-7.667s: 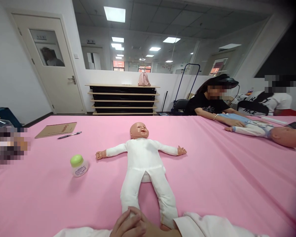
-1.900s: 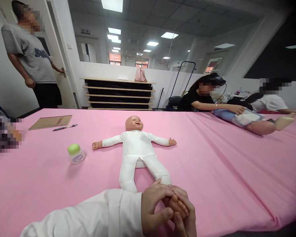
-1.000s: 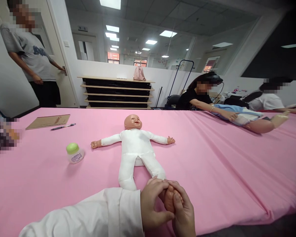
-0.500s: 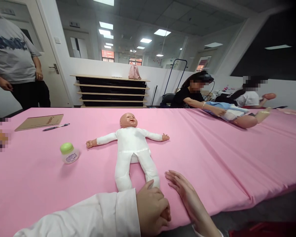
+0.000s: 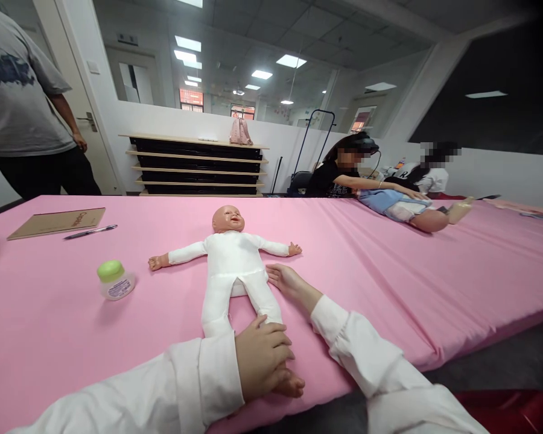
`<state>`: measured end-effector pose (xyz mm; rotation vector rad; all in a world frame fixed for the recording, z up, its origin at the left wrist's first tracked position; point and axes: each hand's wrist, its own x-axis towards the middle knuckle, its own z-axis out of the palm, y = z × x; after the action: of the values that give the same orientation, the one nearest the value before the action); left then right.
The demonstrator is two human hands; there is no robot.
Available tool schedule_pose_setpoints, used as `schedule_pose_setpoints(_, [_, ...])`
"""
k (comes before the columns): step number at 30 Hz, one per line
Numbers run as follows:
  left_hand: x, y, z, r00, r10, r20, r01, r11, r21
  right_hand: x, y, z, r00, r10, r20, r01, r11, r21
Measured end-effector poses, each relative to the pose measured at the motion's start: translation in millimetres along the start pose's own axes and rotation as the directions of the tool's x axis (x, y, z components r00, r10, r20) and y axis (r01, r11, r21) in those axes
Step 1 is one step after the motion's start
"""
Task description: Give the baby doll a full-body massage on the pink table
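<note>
A baby doll (image 5: pixel 235 256) with a white cloth body lies face up, arms spread, its head away from me. My left hand (image 5: pixel 265 355) lies over the lower part of the doll's right-hand leg in view, fingers curved around it. One bare foot (image 5: pixel 289 384) pokes out below that hand; the other foot is hidden behind my left forearm. At the doll's right-hand side in view, my right hand (image 5: pixel 287 280) is open, fingertips at its waist and palm near the cloth. A jar (image 5: pixel 116 281) with a green lid stands to the left.
A pink sheet (image 5: pixel 357 271) covers the table. A brown notebook (image 5: pixel 57 222) and a pen (image 5: pixel 90 232) lie at the far left. Across the table at right, a co-worker (image 5: pixel 339 172) handles another doll (image 5: pixel 402 208). Another person (image 5: pixel 22 102) stands at the left.
My right hand has moved forward from beside the doll's leg to its waist. My left hand's fingers have straightened somewhat over the leg, and the foot shows more. The view has shifted slightly.
</note>
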<state>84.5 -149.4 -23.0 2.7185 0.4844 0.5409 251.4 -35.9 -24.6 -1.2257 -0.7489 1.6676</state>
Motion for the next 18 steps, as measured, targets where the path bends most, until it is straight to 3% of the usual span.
schedule_pose_setpoints(7, [-4.0,4.6,2.6,0.999,0.022,-0.042,-0.023,0.999,-0.039,65.8,-2.2,22.7,0.988,-0.151,0.029,0.144,0.974,0.176])
schedule_pose_setpoints(9, [-0.5,5.2,-5.7,0.996,-0.036,-0.083,0.022,0.987,-0.159,76.5,-3.7,22.9,0.984,-0.177,0.021,0.169,0.966,0.195])
schedule_pose_setpoints(11, [8.1,-5.2,-21.4,0.965,-0.178,-0.195,0.112,0.945,-0.307,84.3,-5.2,22.2,0.980,-0.199,0.015,0.192,0.961,0.201])
schedule_pose_setpoints(12, [14.4,-16.6,-32.2,0.918,-0.280,-0.281,0.163,0.913,-0.375,87.2,-5.7,21.9,0.977,-0.212,0.013,0.205,0.958,0.202])
schedule_pose_setpoints(14, [29.5,-52.0,-57.3,0.767,-0.476,-0.431,0.238,0.834,-0.497,91.3,-6.3,21.9,0.971,-0.241,0.005,0.235,0.950,0.208])
schedule_pose_setpoints(17, [51.5,-123.0,-91.1,0.476,-0.615,-0.629,0.300,0.786,-0.541,93.0,-6.7,24.7,0.955,-0.297,-0.003,0.292,0.934,0.207])
schedule_pose_setpoints(18, [56.8,-145.5,-98.1,0.407,-0.659,-0.633,0.334,0.752,-0.568,92.5,-7.2,26.3,0.949,-0.316,-0.005,0.310,0.929,0.200])
